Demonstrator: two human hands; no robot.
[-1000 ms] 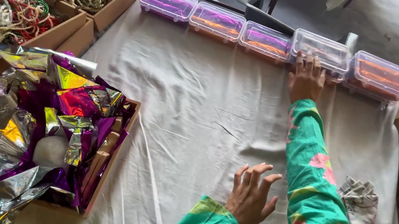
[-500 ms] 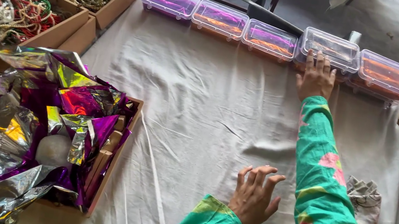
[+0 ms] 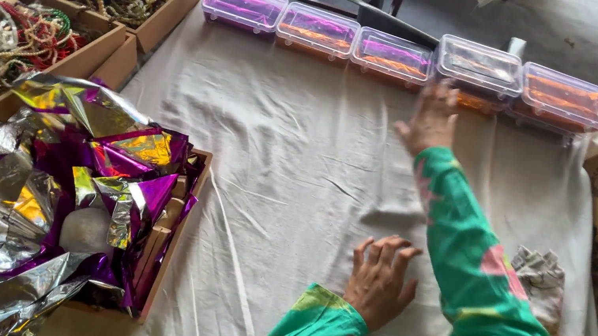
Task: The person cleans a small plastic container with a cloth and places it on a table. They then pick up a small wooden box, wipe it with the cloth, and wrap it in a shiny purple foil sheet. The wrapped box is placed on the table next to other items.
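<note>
My left hand stays flat and empty on the counter cloth. My right hand, empty with fingers spread, has pulled back off the clear box, which remains fourth in the far-edge row.

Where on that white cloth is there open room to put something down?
The widest bare patch of the white cloth lies between the row of clear plastic boxes, the foil-filled box and the left hand. It is crowded along the far edge, where the right hand is, and on the left by the bead boxes.
</note>
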